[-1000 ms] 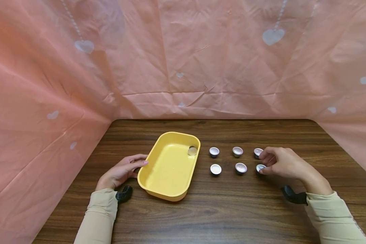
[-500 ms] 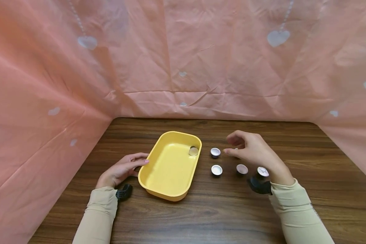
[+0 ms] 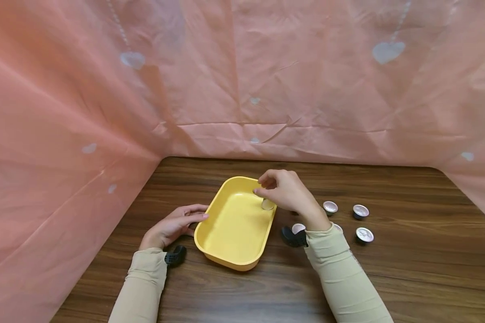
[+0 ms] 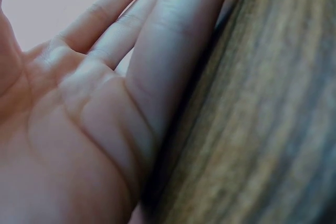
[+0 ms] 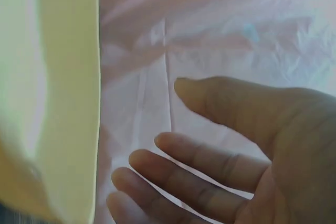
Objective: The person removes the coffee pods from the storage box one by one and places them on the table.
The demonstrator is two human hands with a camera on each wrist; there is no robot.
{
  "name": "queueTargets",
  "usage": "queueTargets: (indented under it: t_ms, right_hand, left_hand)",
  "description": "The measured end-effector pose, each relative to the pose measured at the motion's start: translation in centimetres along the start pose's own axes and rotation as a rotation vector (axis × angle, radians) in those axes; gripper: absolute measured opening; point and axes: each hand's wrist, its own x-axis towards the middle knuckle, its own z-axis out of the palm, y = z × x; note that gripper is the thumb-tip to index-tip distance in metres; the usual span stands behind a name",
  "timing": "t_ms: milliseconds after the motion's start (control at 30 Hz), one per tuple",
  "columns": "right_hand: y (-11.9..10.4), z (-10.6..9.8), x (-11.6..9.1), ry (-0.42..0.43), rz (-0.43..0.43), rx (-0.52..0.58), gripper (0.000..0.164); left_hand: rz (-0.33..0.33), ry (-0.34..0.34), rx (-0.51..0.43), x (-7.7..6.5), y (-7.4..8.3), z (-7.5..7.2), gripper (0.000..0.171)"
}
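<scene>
A yellow rectangular tray (image 3: 232, 258) with rounded corners stands on the wooden table. My left hand (image 3: 174, 228) holds its left side, the thumb at the rim and the other fingers along the outer wall. One small round foil-topped capsule (image 3: 267, 204) lies inside at the far right corner. Over that corner hovers my right hand (image 3: 288, 190); in the right wrist view its fingers (image 5: 199, 174) and thumb are apart with nothing between them. Several similar capsules stand right of the tray, including one capsule (image 3: 360, 211) at the far right; the right forearm partly hides some.
The brown wooden table (image 3: 420, 269) extends around the tray and capsules. Pink cloth (image 3: 327, 89) with white hearts hangs behind the table and at its sides. A black wrist device (image 3: 294, 237) is on the right wrist.
My right hand has moved left from the rightmost capsules, across the rows, to the tray's far right corner. The left hand stays at the tray. The head view has shifted slightly.
</scene>
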Motion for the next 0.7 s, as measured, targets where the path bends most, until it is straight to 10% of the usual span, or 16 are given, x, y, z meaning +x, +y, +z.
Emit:
queueTargets:
  t_ms: [700]
  right_hand:
    - [-2.6, 4.2, 3.7, -0.198, 0.210, -0.114, 0.057]
  left_hand:
    - [-0.015, 0.020, 0.001, 0.1, 0.2, -0.3, 0.054]
